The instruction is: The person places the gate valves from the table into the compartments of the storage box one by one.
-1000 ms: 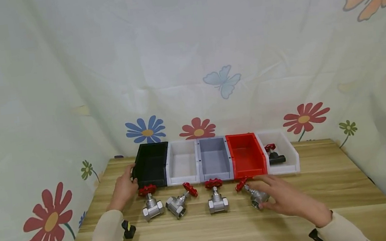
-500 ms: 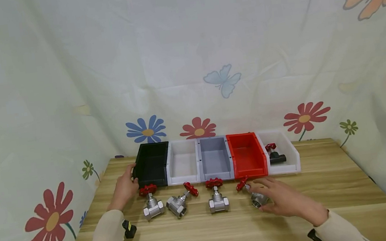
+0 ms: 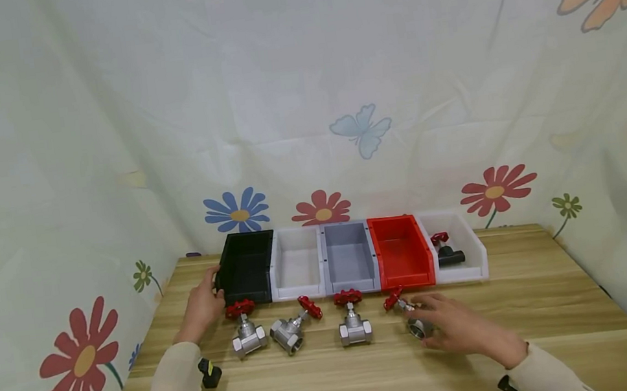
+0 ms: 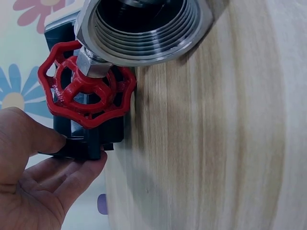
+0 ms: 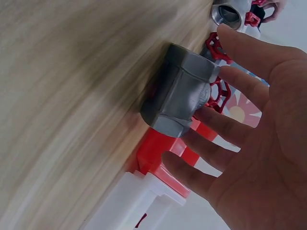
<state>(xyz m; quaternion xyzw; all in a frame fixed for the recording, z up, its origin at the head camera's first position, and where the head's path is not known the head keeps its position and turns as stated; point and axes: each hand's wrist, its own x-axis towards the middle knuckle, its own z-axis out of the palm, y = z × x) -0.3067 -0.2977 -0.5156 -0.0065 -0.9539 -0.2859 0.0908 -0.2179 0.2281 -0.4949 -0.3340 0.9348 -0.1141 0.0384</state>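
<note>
My left hand (image 3: 200,307) grips the left wall of the black bin (image 3: 247,269), thumb on one side and fingers on the other; the left wrist view shows this hand (image 4: 45,177) beside a red handwheel (image 4: 86,88). My right hand (image 3: 461,327) is spread beside the rightmost gate valve (image 3: 419,324), which lies tilted with its red handwheel toward the red bin (image 3: 402,256). In the right wrist view, the fingers (image 5: 230,122) are loosely extended alongside that valve's metal body (image 5: 180,91); whether they touch it, I cannot tell.
Several valves lie in a row, among them a left one (image 3: 249,339), a tilted one (image 3: 288,334) and an upright-pointing one (image 3: 355,330). Behind stand a white bin (image 3: 297,266), a grey bin (image 3: 349,259) and a right white bin (image 3: 472,244) holding a black-bodied valve (image 3: 449,255).
My right hand has drawn back slightly to the right from the rightmost valve, uncovering more of it. The left hand stays on the black bin, and the valves have not moved.
</note>
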